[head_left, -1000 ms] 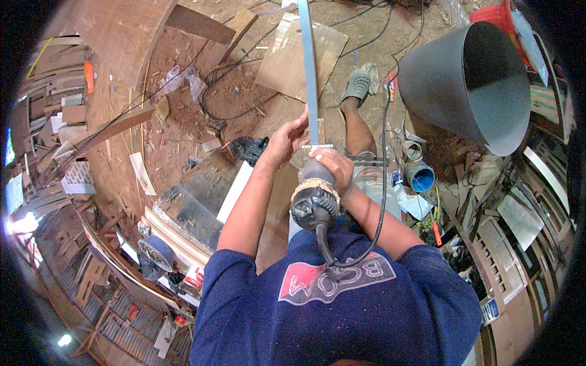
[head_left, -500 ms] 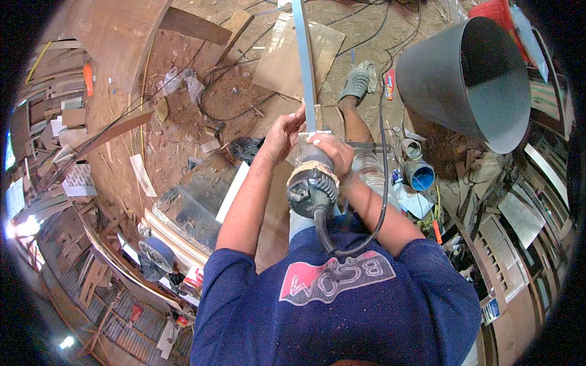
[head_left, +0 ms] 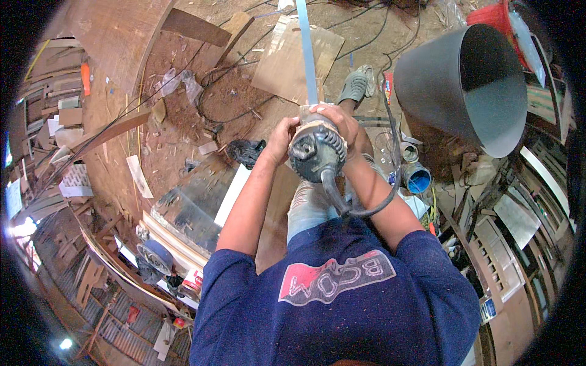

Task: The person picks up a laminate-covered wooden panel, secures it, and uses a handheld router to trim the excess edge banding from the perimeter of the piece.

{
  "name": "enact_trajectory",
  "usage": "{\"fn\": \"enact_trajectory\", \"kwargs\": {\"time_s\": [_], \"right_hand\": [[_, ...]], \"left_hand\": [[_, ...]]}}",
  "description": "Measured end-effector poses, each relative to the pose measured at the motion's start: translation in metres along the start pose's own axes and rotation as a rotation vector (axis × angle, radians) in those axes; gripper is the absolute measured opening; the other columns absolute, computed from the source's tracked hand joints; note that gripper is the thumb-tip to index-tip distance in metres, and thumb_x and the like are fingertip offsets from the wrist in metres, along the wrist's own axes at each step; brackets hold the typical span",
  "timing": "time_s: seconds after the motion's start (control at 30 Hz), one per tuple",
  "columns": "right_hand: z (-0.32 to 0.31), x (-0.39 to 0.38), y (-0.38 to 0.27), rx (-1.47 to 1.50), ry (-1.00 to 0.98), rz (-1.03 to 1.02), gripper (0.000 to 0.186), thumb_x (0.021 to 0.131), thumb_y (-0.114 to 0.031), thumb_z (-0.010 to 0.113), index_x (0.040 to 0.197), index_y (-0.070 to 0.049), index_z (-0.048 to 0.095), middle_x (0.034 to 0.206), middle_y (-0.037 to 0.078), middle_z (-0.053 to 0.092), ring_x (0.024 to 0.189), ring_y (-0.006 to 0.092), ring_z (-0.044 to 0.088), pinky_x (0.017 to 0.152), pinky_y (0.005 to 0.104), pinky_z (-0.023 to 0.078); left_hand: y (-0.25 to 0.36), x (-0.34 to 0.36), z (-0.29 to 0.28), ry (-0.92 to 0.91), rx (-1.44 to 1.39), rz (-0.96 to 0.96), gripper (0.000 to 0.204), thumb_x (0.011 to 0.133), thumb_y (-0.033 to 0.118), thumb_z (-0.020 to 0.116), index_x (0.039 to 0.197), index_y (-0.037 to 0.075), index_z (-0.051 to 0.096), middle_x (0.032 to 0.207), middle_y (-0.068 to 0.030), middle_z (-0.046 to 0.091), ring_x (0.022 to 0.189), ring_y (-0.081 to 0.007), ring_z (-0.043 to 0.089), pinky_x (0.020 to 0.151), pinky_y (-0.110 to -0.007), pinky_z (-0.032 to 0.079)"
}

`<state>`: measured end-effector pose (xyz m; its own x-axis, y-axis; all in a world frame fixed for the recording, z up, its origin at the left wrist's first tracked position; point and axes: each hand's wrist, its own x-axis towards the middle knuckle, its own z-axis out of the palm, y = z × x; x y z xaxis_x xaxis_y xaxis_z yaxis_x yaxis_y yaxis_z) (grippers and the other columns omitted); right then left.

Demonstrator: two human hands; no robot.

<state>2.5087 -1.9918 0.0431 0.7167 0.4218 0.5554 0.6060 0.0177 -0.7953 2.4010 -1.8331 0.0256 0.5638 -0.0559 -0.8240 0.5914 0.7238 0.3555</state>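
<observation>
A corded power tool that looks like a trim router (head_left: pixel 317 151), with a black ribbed cap, stands in front of my body. My right hand (head_left: pixel 343 125) is closed around its far side, fingers over the front near the base. My left hand (head_left: pixel 282 139) is on the tool's left side with fingers curled; the tool partly hides what they grip. A long narrow blue-grey strip (head_left: pixel 307 58) runs away from the tool's base, and its near end is hidden beneath the tool. The thick black cord (head_left: pixel 334 194) loops from the cap over my right forearm.
A large dark bucket-shaped container (head_left: pixel 427 88) lies tilted at the right, near open cans (head_left: pixel 419 180). A thin board (head_left: pixel 287 64) lies on the floor ahead, with cables (head_left: pixel 360 43) trailing past it. At the far left stands a wood panel (head_left: pixel 113 36); my sandalled foot (head_left: pixel 354 85) is ahead.
The router and my right hand have moved away from my body along the strip. My left hand has stayed nearly in place, now beside the tool. The cord has shifted with the tool.
</observation>
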Motion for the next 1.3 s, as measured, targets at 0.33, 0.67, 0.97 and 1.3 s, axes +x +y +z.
{"fn": "enact_trajectory", "kwargs": {"time_s": [0.33,0.67,0.97,1.3], "right_hand": [[0.007,0.013,0.000,-0.023,-0.011,0.006,0.037,0.089,-0.017,0.077,0.121,-0.005,0.063,0.108,0.017,0.077,0.098,0.0377,0.077,0.082,0.0453,0.063],[-0.005,0.014,0.012,0.009,-0.033,-0.013,0.040,0.091,-0.016,0.078,0.123,-0.004,0.058,0.107,0.018,0.076,0.097,0.0372,0.078,0.089,0.0484,0.063],[-0.012,0.023,0.016,-0.019,-0.031,-0.035,0.047,0.090,-0.020,0.082,0.126,-0.003,0.058,0.105,0.018,0.076,0.096,0.0373,0.078,0.088,0.0491,0.064],[0.006,0.077,0.065,0.035,0.064,0.033,0.035,0.091,-0.015,0.078,0.119,-0.003,0.060,0.105,0.019,0.077,0.097,0.0378,0.078,0.085,0.0462,0.064]], "left_hand": [[-0.049,0.024,0.000,-0.030,-0.092,0.285,0.032,0.103,0.030,0.056,0.117,0.005,0.070,0.113,-0.0060,0.073,0.100,-0.0166,0.066,0.096,-0.033,0.055],[-0.061,-0.010,0.016,-0.033,0.436,0.564,0.037,0.088,0.013,0.079,0.123,0.000,0.072,0.120,-0.0089,0.076,0.108,-0.0178,0.069,0.099,-0.036,0.055],[-0.078,0.005,-0.002,-0.048,0.554,0.377,0.043,0.085,0.020,0.083,0.121,0.000,0.070,0.115,-0.0133,0.077,0.106,-0.0184,0.070,0.097,-0.037,0.055],[-0.053,-0.016,0.016,0.017,0.847,0.353,0.038,0.094,0.025,0.079,0.126,0.006,0.073,0.126,-0.0114,0.073,0.118,-0.0177,0.065,0.102,-0.039,0.052]]}}
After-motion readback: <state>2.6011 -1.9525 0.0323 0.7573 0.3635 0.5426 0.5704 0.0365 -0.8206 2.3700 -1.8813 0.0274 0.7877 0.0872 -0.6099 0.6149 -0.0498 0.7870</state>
